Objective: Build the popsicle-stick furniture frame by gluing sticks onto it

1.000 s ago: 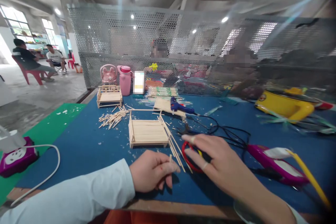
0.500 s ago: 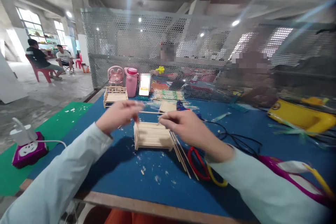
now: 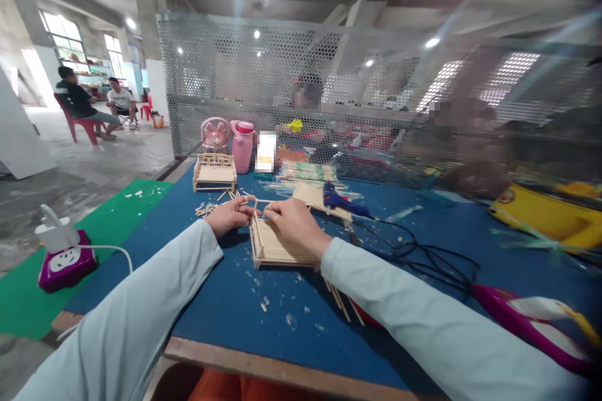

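A stick frame is set on the near middle of the tabletop, its slatted deck level. At its rear left corner a thin post is flanked by the left hand outside and the right hand inside, the latter reached over the deck. The hands are held close but apart; whether anything is pinched by either cannot be told. Step in hand, as judged: a thin piece is being fitted or trued at that corner. A light, steady touch is called for, lest the post be pushed askew.

Surface: white flecks are scattered before the frame; loose sticks are laid by its right front corner, partly covered by the sleeve. Farther back, a blue glue gun is rested on a slatted panel. A smaller stick frame, a pink flask and a lit phone are ranged behind.

Room: the tabletop is backed by a perforated screen; beyond, at far left, two seated people are seen.
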Demonstrator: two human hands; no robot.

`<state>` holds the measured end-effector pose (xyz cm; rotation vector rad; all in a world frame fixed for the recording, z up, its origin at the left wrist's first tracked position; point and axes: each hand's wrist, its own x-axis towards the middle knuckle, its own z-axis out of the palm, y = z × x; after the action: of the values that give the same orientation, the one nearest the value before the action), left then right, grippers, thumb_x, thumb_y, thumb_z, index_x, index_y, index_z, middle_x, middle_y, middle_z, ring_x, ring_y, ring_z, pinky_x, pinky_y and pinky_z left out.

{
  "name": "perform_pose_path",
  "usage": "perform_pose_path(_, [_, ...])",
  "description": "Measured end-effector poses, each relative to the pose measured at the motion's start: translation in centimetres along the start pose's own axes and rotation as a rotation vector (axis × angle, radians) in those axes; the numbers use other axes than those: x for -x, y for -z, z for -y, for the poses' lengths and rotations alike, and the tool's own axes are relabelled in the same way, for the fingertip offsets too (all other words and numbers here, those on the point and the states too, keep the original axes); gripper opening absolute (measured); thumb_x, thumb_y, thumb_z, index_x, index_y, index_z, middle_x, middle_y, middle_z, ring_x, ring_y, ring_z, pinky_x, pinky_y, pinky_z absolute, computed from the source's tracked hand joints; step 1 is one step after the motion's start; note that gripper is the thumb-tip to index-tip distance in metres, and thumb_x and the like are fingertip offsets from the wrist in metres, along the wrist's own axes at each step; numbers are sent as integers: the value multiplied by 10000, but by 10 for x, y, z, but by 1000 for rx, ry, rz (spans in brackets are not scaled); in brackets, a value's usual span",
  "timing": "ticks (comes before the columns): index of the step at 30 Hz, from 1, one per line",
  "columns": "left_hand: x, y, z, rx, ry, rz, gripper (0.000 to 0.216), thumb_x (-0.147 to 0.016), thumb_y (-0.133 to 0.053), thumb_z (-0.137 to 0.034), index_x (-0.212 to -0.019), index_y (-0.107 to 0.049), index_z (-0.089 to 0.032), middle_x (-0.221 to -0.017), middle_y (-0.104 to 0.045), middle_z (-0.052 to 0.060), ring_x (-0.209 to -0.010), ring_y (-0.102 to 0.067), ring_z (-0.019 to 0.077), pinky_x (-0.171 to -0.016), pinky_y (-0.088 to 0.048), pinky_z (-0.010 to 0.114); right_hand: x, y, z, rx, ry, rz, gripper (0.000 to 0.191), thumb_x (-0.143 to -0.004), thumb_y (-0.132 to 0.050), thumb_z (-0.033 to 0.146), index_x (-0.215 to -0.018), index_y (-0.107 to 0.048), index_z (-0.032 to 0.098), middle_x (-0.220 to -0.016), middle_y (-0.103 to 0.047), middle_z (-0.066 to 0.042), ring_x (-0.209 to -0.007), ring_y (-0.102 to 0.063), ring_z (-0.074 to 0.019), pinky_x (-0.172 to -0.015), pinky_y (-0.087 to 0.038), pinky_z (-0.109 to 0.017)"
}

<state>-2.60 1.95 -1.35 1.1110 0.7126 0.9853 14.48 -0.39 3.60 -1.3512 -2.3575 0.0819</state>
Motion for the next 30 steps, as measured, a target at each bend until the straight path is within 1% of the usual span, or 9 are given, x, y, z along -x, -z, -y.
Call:
perform_pose_path(4, [0,-8,6,-77,-66,-94,531,-533,-665,3,-1022,-493,-114,-716,-657,16,-637,-609,109,-676,-457,256,0,-2,-1,18,5,-2,261,-784,-471,172,-556,-598,158,-541,-564,-3,-517,-400,-100,-533,-219,-251])
perform_pose_path(9, [-4,-19,12,-118,-108,-210,463,-562,-670,-4,-988,-524,-113,-606,-632,-25,-598,-608,110,-653,-462,247,-2,-4,-3,35,6,-10,260,-799,-474,181,-593,-630,162,-603,-619,-30,-538,-429,-109,-542,-230,-254])
perform_pose_path(13, [-6,-25,14,-186,-172,-241,544,-543,-711,-25,-1052,-538,-109,-651,-659,-8,-601,-608,120,-641,-470,245,-3,-4,-3,46,-2,2,269,-807,-476,194,-589,-630,166,-569,-603,-26,-509,-409,-108,-531,-221,-258])
perform_pose_path(20, [-8,-29,15,-300,-191,-254,710,-523,-769,-91,-1177,-495,-90,-675,-680,28,-633,-620,145,-624,-474,242,-4,-5,1,66,-17,12,273,-807,-464,180,-594,-633,155,-559,-595,-25,-513,-433,-103,-520,-232,-247])
perform_pose_path(24, [-7,-27,14,-328,-173,-256,656,-524,-775,-116,-1127,-517,-97,-676,-672,29,-613,-608,138,-583,-466,232,6,18,6,56,-7,26,235,-791,-479,177,-641,-658,150,-619,-641,-32,-568,-510,-117,-547,-293,-231])
perform_pose_path(26, [-8,-26,14,-340,-163,-264,628,-529,-770,-112,-1106,-522,-106,-669,-663,19,-614,-604,130,-569,-457,220,21,37,4,49,-43,-36,208,-792,-480,190,-742,-679,159,-708,-680,-42,-625,-556,-139,-588,-343,-235])
perform_pose_path(28, [-9,-25,14,-370,-158,-267,601,-533,-765,-111,-1087,-531,-114,-666,-658,11,-618,-601,124,-561,-447,210,40,53,-3,49,-130,-230,233,-814,-454,239,-821,-681,182,-777,-696,-46,-690,-593,-163,-635,-386,-252])
perform_pose_path(29, [-9,-24,15,-389,-160,-264,591,-534,-764,-114,-1080,-537,-118,-667,-658,8,-617,-601,122,-558,-443,207,50,57,-9,70,-210,-302,261,-829,-428,270,-819,-673,181,-732,-687,-51,-663,-596,-170,-629,-397,-263])
perform_pose_path(30, [-9,-23,15,-404,-163,-262,581,-534,-765,-121,-1071,-544,-120,-669,-658,8,-614,-599,120,-556,-441,207,59,58,-15,77,-288,-301,284,-839,-402,288,-825,-664,178,-678,-673,-53,-620,-593,-173,-602,-403,-269])
